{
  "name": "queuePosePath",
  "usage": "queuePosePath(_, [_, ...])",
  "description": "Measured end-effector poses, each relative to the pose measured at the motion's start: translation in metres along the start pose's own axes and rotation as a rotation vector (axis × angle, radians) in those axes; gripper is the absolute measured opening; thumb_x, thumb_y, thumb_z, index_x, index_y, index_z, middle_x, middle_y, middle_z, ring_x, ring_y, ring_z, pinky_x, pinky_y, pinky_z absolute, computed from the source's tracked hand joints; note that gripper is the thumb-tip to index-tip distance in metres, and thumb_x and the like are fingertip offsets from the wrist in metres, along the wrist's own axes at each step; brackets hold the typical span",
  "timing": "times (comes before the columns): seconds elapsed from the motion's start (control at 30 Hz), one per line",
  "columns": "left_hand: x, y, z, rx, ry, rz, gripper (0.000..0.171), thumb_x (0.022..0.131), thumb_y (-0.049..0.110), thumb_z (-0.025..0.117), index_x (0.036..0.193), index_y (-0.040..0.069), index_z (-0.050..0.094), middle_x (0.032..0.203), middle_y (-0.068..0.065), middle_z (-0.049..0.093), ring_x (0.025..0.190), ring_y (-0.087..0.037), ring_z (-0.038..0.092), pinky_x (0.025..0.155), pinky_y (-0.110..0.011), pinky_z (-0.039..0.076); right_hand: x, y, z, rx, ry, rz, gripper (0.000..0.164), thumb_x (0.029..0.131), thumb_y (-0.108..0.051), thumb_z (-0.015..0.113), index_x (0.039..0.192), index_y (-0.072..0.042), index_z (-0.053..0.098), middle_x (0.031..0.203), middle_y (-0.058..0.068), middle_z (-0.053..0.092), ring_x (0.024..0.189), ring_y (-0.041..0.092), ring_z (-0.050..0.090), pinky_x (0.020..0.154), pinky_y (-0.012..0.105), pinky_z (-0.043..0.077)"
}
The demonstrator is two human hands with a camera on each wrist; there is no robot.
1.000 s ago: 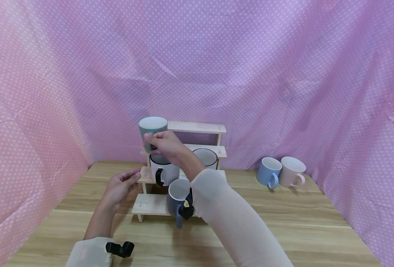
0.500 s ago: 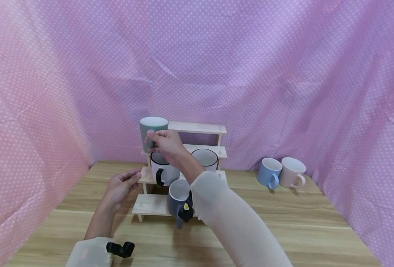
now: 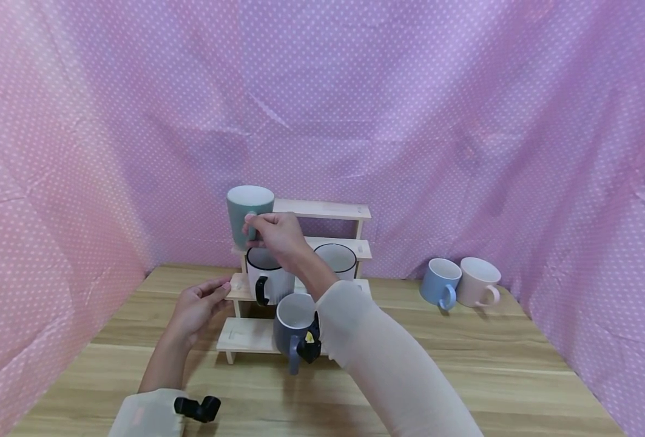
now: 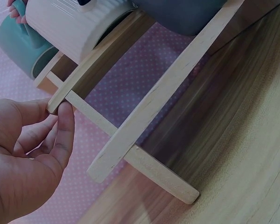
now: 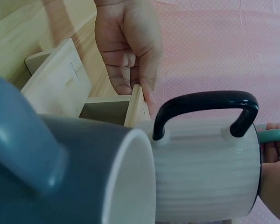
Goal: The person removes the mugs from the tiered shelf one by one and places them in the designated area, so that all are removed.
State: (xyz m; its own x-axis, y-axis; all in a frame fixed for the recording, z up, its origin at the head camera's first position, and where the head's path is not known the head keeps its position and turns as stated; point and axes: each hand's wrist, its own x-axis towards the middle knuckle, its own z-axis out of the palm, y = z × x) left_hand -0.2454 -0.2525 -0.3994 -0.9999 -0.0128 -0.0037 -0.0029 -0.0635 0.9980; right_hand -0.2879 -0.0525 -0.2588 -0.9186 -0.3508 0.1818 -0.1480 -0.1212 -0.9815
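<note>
My right hand pinches the handle of a green mug with a white inside. The mug is upright at the left end of the stepped wooden rack's third tier, behind a white ribbed mug with black rim and handle. In the left wrist view, the green mug's base is right at that tier's board. My left hand grips the left end of the second tier's board between thumb and fingers, as the left wrist view shows up close. A dark grey mug stands on the lowest tier.
Another black-rimmed white mug is partly hidden behind my right forearm. The rack's top board rises at the back. A blue mug and a pale pink mug stand at the table's back right, before a pink dotted cloth.
The green mug has risen slightly and turned, its handle swinging a little to the right along with my right hand. My left hand keeps its grip on the board.
</note>
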Motion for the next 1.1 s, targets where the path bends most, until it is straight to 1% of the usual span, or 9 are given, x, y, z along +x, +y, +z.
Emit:
queuePosePath(0.03, [0.000,0.000,0.000,-0.006,0.000,0.002,0.052,0.106,0.015,0.060,0.146,-0.013,0.043,0.116,0.001,0.061,0.100,-0.005,0.063,0.098,-0.025,0.056,0.001,0.000,-0.001,0.002,0.003,-0.007,0.030,0.104,-0.017,0.063,0.089,0.006,0.073,0.090,0.006,0.068,0.097,0.016,0.066,0.091,0.039,0.062])
queuePosePath(0.23, [0.000,0.000,0.001,-0.014,0.000,0.008,0.052,0.106,0.014,0.060,0.147,-0.013,0.042,0.115,0.002,0.062,0.100,-0.004,0.063,0.097,-0.025,0.057,0.001,-0.007,-0.009,0.017,0.019,-0.040,0.027,0.102,-0.011,0.062,0.091,0.011,0.074,0.084,0.008,0.068,0.092,0.017,0.066,0.093,0.047,0.061])
queuePosePath(0.37, [0.000,-0.001,0.000,-0.001,0.002,0.010,0.052,0.106,0.015,0.060,0.147,-0.012,0.043,0.118,0.002,0.061,0.102,-0.005,0.064,0.097,-0.023,0.056,-0.001,-0.015,-0.015,0.002,0.008,-0.055,0.025,0.101,-0.009,0.062,0.091,0.012,0.072,0.087,0.009,0.067,0.092,0.018,0.065,0.091,0.044,0.062])
queuePosePath(0.5, [0.001,-0.003,-0.001,-0.003,-0.002,0.014,0.053,0.105,0.016,0.060,0.147,-0.012,0.043,0.119,0.001,0.061,0.103,-0.005,0.064,0.096,-0.022,0.056,-0.003,-0.023,-0.024,-0.035,0.006,-0.074,0.024,0.101,-0.010,0.062,0.089,0.009,0.071,0.091,0.009,0.065,0.094,0.019,0.065,0.088,0.039,0.063])
queuePosePath(0.63, [0.001,-0.002,-0.001,-0.006,0.001,0.012,0.054,0.105,0.017,0.061,0.147,-0.012,0.043,0.119,0.002,0.061,0.102,-0.005,0.064,0.096,-0.021,0.056,-0.006,-0.032,-0.033,-0.048,0.017,-0.060,0.024,0.101,-0.012,0.062,0.087,0.006,0.071,0.089,0.010,0.065,0.095,0.021,0.066,0.085,0.035,0.064])
queuePosePath(0.7, [0.001,-0.002,0.000,-0.009,0.003,0.010,0.054,0.105,0.017,0.061,0.147,-0.012,0.043,0.119,0.002,0.061,0.102,-0.004,0.064,0.095,-0.021,0.056,-0.008,-0.036,-0.037,-0.040,0.023,-0.048,0.024,0.101,-0.012,0.063,0.085,0.005,0.070,0.090,0.011,0.065,0.096,0.023,0.066,0.085,0.035,0.064])
queuePosePath(0.83, [0.000,-0.002,0.000,-0.016,0.001,0.009,0.054,0.105,0.016,0.061,0.147,-0.012,0.042,0.116,0.003,0.062,0.102,-0.004,0.064,0.096,-0.021,0.056,-0.011,-0.042,-0.047,-0.049,0.031,-0.042,0.027,0.102,-0.014,0.064,0.082,0.003,0.069,0.098,0.011,0.064,0.099,0.023,0.066,0.085,0.035,0.064])
queuePosePath(0.93, [0.000,-0.002,0.000,-0.016,0.002,0.006,0.055,0.105,0.016,0.061,0.148,-0.012,0.042,0.116,0.004,0.062,0.101,-0.004,0.064,0.097,-0.023,0.056,-0.013,-0.046,-0.055,-0.060,0.031,-0.061,0.028,0.102,-0.014,0.064,0.080,0.003,0.069,0.100,0.012,0.063,0.100,0.024,0.065,0.086,0.036,0.063])
queuePosePath(1.1, [0.000,-0.001,0.000,-0.006,0.005,-0.003,0.055,0.105,0.018,0.062,0.148,-0.011,0.042,0.119,0.004,0.061,0.102,-0.004,0.064,0.098,-0.022,0.056,-0.016,-0.052,-0.070,-0.066,0.033,-0.112,0.027,0.102,-0.013,0.063,0.081,0.004,0.069,0.095,0.013,0.063,0.102,0.026,0.065,0.086,0.038,0.063])
